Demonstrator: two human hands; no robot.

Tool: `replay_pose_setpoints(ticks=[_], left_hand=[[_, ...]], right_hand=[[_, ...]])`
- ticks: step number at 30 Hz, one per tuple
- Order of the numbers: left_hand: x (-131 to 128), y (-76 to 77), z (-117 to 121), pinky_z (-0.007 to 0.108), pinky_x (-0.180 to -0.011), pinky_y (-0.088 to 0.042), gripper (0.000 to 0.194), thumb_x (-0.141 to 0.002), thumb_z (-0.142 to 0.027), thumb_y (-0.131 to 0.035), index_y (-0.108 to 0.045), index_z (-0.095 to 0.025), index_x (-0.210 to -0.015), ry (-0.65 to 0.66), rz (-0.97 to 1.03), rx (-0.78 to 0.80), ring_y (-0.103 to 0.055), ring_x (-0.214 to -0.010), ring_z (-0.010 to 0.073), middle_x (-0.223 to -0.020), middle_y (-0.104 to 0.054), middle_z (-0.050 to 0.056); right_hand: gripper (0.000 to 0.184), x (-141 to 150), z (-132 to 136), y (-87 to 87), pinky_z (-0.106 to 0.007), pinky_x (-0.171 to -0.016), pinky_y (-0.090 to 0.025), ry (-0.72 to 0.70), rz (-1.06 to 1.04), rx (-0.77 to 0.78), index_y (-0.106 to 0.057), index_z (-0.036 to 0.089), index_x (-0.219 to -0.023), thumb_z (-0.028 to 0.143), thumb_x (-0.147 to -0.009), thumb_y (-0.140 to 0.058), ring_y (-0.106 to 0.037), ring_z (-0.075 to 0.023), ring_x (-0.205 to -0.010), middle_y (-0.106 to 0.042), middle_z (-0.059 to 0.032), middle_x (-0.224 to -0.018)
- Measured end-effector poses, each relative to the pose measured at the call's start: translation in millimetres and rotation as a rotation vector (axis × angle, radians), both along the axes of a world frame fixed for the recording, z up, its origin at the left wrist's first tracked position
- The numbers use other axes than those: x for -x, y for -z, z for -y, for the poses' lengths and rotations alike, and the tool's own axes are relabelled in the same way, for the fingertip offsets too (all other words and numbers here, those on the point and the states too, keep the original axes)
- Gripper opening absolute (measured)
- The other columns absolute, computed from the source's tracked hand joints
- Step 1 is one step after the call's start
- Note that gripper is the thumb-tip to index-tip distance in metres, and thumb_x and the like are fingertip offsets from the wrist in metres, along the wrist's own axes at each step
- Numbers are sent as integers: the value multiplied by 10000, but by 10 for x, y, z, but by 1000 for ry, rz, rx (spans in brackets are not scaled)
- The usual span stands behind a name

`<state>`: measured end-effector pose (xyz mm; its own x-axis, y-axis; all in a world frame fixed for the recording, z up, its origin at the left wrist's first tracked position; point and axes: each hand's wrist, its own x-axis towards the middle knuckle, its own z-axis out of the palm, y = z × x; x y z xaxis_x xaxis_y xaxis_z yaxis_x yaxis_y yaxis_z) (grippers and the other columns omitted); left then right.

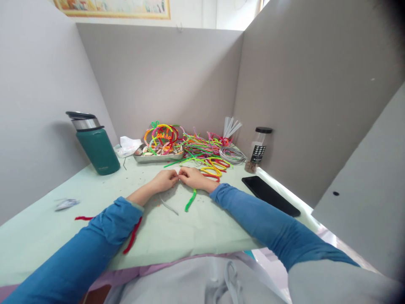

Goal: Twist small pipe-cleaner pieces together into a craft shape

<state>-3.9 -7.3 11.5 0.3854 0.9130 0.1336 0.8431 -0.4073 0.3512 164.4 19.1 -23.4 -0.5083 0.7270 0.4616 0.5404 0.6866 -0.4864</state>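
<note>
My left hand (164, 180) and my right hand (193, 177) meet at the middle of the pale green table (196, 228), fingers pinched together. A green pipe cleaner (190, 200) hangs down from under my right hand onto the table. A thin white wire (168, 206) trails from below my left hand. What exactly the fingertips pinch is too small to make out. A red pipe cleaner (132, 236) lies under my left sleeve.
A green flask (96, 145) stands at the left. Behind the hands are a metal tray (158, 157) with coloured hoops, a heap of pipe cleaners (205, 152), a wire coil (232, 155) and a clear jar (259, 150). A black phone (270, 195) lies right. Grey partitions enclose the desk.
</note>
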Motion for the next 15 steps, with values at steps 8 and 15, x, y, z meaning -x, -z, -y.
replay_pose_setpoints(ticks=[8,15], left_hand=[[4,10,-14,234,-601,-383,199,-791,-283,-445,-608,-169,-781,4,10,-14,-545,-622,149,-641,-638,19],[6,12,-10,241,-591,-383,204,-794,-297,-438,-598,-175,-760,0,12,-7,-541,-599,151,-620,-628,12]], right_hand=[[67,-1,28,-19,-219,-609,-309,-3,-2,-1,-571,164,-808,191,-806,-509,-461,-111,-651,-568,9,-719],[69,4,23,-17,-220,-607,-313,1,8,-11,-571,167,-801,190,-804,-506,-468,-115,-653,-566,8,-716]])
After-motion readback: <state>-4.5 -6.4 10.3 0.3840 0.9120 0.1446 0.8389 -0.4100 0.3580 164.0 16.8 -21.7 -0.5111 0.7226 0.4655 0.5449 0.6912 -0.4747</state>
